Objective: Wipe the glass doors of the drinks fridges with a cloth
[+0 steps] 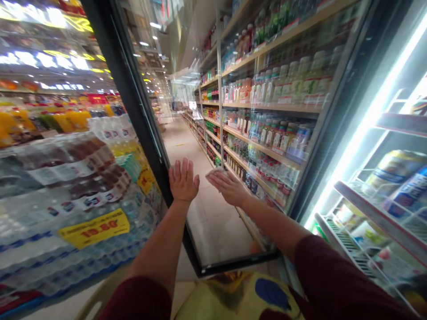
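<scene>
Left hand (183, 182) upright; right hand (227, 185) slanted

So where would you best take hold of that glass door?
Probably by the long black upright of its frame, coming from the left, at the edge farther from the lit fridge: the door stands open, so that narrow edge juts out, while the flat glass seems to offer little to hold.

The head camera looks forward and down, from close range, through a glass door (230, 133).
</scene>
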Demonstrator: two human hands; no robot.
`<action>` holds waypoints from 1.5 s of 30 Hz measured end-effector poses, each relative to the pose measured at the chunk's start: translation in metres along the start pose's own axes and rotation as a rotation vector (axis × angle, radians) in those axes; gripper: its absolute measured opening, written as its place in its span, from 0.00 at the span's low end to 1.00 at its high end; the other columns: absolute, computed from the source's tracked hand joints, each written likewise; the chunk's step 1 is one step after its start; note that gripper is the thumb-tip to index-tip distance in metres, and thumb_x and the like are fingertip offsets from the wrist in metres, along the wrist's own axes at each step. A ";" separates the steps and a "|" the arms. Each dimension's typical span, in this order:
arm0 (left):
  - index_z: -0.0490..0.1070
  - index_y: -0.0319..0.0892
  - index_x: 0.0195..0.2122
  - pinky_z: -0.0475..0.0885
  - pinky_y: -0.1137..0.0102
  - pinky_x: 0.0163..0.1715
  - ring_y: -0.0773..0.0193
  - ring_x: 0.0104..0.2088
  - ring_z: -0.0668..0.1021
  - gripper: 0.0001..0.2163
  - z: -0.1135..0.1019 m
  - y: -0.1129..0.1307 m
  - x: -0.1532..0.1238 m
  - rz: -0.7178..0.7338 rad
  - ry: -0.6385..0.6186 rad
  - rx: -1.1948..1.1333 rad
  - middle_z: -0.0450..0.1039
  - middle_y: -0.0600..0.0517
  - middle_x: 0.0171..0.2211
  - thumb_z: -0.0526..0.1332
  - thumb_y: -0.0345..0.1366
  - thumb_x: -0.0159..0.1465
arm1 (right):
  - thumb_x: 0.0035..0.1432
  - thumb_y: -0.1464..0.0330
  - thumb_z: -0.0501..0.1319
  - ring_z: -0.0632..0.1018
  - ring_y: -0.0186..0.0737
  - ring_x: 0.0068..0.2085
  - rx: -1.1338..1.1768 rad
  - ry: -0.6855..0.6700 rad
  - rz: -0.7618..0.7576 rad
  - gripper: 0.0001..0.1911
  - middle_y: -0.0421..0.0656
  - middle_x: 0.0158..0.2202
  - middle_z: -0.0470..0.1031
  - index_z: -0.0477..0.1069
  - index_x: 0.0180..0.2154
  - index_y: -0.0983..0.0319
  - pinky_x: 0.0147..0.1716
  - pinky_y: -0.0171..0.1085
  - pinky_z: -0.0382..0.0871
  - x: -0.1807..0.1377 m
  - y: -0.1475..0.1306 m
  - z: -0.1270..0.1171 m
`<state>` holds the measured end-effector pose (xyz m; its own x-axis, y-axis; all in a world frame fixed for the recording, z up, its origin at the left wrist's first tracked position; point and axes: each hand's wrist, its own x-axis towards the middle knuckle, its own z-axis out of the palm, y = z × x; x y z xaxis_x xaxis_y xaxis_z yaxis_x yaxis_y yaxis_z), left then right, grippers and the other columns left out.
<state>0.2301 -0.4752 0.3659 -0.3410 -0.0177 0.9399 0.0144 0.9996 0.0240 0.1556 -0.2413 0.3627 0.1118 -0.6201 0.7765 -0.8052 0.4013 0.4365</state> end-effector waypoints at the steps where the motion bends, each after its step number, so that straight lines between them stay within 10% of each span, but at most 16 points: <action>1: 0.66 0.36 0.70 0.41 0.43 0.76 0.44 0.76 0.53 0.28 0.000 0.000 0.000 -0.003 -0.002 0.002 0.60 0.35 0.71 0.54 0.46 0.74 | 0.71 0.75 0.50 0.62 0.32 0.74 0.001 -0.008 -0.014 0.29 0.34 0.71 0.66 0.64 0.70 0.56 0.79 0.41 0.33 0.001 0.002 0.001; 8: 0.65 0.36 0.71 0.41 0.44 0.76 0.46 0.77 0.52 0.28 0.003 -0.003 0.000 0.044 0.046 0.018 0.61 0.35 0.71 0.54 0.45 0.74 | 0.72 0.72 0.52 0.56 0.43 0.77 -0.027 0.041 0.213 0.31 0.44 0.74 0.60 0.59 0.73 0.59 0.79 0.49 0.35 0.030 0.019 -0.002; 15: 0.66 0.36 0.70 0.41 0.42 0.75 0.44 0.77 0.51 0.28 0.004 -0.004 0.000 0.009 0.007 0.002 0.60 0.34 0.71 0.54 0.45 0.73 | 0.70 0.75 0.50 0.62 0.32 0.74 0.020 -0.061 -0.058 0.30 0.36 0.71 0.66 0.64 0.71 0.56 0.79 0.41 0.40 -0.005 0.017 -0.004; 21: 0.65 0.36 0.70 0.41 0.43 0.76 0.45 0.77 0.51 0.28 0.003 -0.003 0.001 0.013 0.008 0.018 0.60 0.35 0.71 0.53 0.46 0.74 | 0.73 0.73 0.50 0.55 0.47 0.77 -0.056 0.016 0.306 0.32 0.49 0.74 0.59 0.56 0.75 0.61 0.78 0.53 0.39 0.009 0.058 -0.018; 28: 0.67 0.36 0.69 0.42 0.44 0.76 0.46 0.77 0.52 0.28 0.001 -0.001 0.002 -0.009 0.003 0.014 0.61 0.35 0.71 0.53 0.46 0.73 | 0.70 0.74 0.52 0.69 0.32 0.70 0.031 -0.076 0.027 0.30 0.34 0.67 0.72 0.67 0.69 0.51 0.76 0.38 0.51 -0.046 0.039 -0.015; 35: 0.67 0.37 0.70 0.41 0.43 0.76 0.46 0.77 0.51 0.29 -0.001 0.001 0.002 -0.046 -0.028 -0.014 0.61 0.36 0.71 0.53 0.47 0.73 | 0.73 0.73 0.47 0.57 0.46 0.77 -0.066 -0.006 0.418 0.30 0.50 0.73 0.61 0.61 0.72 0.62 0.77 0.53 0.47 -0.021 0.073 -0.029; 40: 0.65 0.36 0.70 0.40 0.41 0.75 0.43 0.77 0.51 0.29 -0.003 0.003 0.002 -0.051 -0.053 -0.007 0.60 0.34 0.72 0.53 0.46 0.73 | 0.71 0.72 0.51 0.66 0.42 0.72 -0.068 0.009 0.350 0.26 0.48 0.66 0.72 0.71 0.66 0.62 0.77 0.47 0.52 -0.064 0.042 -0.017; 45: 0.65 0.34 0.70 0.40 0.40 0.75 0.41 0.77 0.51 0.30 -0.004 0.004 0.003 -0.071 -0.066 -0.025 0.59 0.33 0.72 0.53 0.47 0.73 | 0.72 0.71 0.48 0.58 0.46 0.76 -0.080 0.049 0.433 0.29 0.52 0.72 0.62 0.61 0.71 0.65 0.77 0.53 0.50 -0.042 0.078 -0.035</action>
<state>0.2330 -0.4710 0.3701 -0.4030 -0.0858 0.9112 0.0108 0.9951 0.0985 0.1081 -0.1603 0.3798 -0.1971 -0.3513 0.9153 -0.7368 0.6690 0.0981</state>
